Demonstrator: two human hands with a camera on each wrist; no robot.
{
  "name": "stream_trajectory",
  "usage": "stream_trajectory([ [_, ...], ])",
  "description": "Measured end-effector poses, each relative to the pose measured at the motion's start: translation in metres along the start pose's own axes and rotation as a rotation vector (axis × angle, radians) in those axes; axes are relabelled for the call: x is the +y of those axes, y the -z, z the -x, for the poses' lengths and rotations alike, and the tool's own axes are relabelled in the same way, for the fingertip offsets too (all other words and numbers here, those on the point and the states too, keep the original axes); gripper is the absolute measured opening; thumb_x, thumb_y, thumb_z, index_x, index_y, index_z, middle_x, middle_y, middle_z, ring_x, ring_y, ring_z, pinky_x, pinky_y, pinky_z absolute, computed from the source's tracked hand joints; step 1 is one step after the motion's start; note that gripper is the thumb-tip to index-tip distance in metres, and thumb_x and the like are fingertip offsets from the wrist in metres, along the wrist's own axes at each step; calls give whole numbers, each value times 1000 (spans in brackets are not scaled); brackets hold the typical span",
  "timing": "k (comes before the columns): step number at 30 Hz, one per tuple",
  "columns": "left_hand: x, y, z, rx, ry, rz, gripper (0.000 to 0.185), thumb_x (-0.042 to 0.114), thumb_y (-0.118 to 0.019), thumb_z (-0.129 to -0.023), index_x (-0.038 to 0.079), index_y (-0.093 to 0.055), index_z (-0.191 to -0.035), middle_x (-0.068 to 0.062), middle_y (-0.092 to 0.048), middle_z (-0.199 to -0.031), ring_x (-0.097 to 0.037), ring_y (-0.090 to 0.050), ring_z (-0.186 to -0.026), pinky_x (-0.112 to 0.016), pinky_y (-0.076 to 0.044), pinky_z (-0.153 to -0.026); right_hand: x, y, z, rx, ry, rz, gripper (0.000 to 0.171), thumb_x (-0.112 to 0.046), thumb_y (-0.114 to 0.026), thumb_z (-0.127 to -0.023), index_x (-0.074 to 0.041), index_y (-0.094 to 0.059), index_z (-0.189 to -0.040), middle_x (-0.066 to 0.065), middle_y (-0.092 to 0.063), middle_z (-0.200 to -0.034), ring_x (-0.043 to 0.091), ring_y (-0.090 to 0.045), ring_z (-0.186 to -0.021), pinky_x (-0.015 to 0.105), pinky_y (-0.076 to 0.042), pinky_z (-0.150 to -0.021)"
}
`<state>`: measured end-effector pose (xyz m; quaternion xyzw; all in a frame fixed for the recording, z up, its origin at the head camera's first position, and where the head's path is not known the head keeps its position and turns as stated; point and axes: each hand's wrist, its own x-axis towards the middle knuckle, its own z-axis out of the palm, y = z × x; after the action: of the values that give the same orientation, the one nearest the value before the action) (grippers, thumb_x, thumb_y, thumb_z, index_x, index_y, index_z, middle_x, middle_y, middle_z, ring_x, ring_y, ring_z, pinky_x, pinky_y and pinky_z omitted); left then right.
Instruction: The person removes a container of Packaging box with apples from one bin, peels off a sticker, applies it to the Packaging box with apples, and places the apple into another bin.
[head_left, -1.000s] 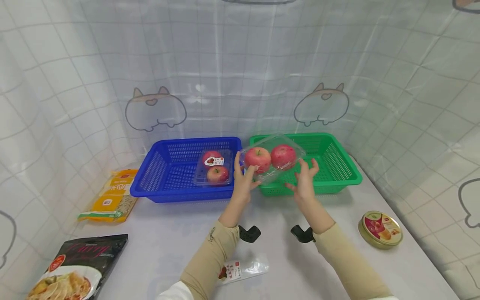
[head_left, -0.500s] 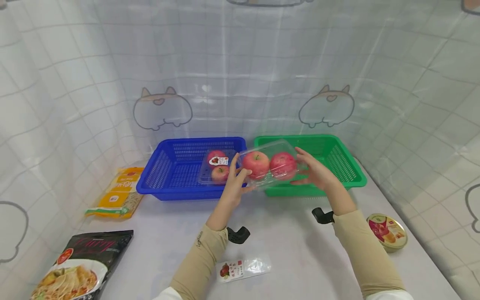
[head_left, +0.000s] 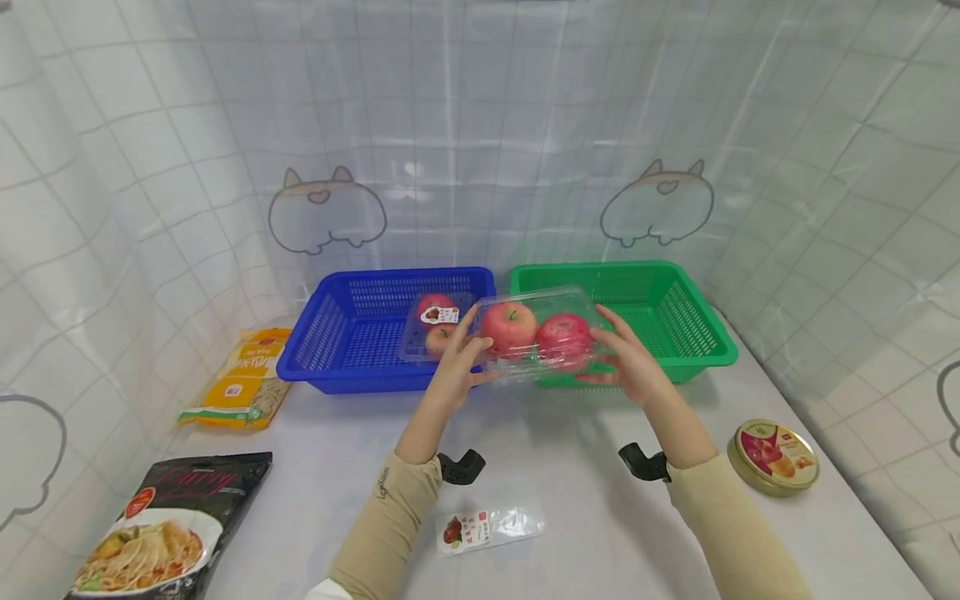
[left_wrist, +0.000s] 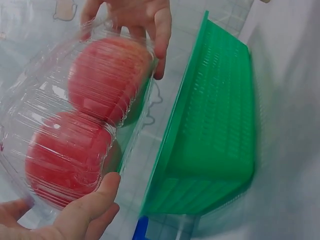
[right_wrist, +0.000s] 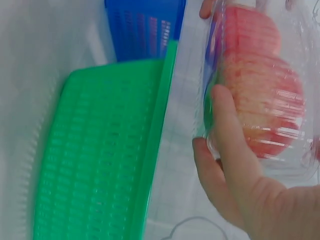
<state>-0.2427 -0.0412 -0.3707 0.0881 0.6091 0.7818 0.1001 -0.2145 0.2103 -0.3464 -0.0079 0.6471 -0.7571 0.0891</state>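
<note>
Both hands hold a clear plastic clamshell box [head_left: 551, 302] with two red apples [head_left: 508, 329] inside, raised in front of the green basket. My left hand [head_left: 452, 371] grips its left end, thumb on the near side. At the right end, my right hand [head_left: 630, 362] grips the box with spread fingers. The left wrist view shows the ribbed plastic [left_wrist: 55, 95] of the box close up, with fingers at both ends. In the right wrist view the thumb [right_wrist: 227, 117] presses along the box's edge.
Behind the box stand a blue basket [head_left: 315, 382], holding another apple box [head_left: 412, 346], and a green basket [head_left: 712, 358]. A yellow bag [head_left: 240, 379] and a black food pouch [head_left: 172, 517] lie left. A round tin [head_left: 772, 458] sits right; a labelled clear packet [head_left: 491, 527] lies in front.
The right hand, loose beside the box a second ago, has come round its right end and grips it. The box has turned from a slant to nearly level and dropped slightly.
</note>
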Motion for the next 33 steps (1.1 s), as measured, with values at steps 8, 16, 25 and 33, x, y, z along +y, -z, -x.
stream_trajectory([
  [8,-2,6,13,2,-6,-75,61,20,-47,-93,22,-21,-148,-19,-17,-147,-40,-34,-128,-57,-38,-94,11,-14,16,37,-1,-16,68,-23,-45,-96,-21,-3,-149,17,-14,-147,41,-29,-127,52,-47,-85],
  [16,-8,14,32,2,-14,-136,57,22,-43,-96,19,-20,-148,-16,-14,-152,-40,-24,-134,-59,-35,-95,24,-30,31,61,8,-8,67,-21,-46,-95,-18,-5,-148,20,-18,-141,40,-29,-126,53,-48,-81],
  [25,-13,24,56,-2,-1,-212,57,23,-44,-97,18,-20,-148,-15,-14,-153,-40,-28,-133,-55,-37,-96,39,-42,50,80,12,8,64,-16,-47,-94,-18,-10,-146,19,-26,-134,35,-36,-122,51,-50,-78],
  [33,-16,31,83,-15,46,-265,56,22,-42,-98,16,-19,-149,-17,-14,-152,-37,-23,-135,-58,-27,-101,53,-50,63,60,-12,33,64,-17,-49,-92,-18,-12,-144,20,-27,-132,37,-43,-115,50,-51,-77],
])
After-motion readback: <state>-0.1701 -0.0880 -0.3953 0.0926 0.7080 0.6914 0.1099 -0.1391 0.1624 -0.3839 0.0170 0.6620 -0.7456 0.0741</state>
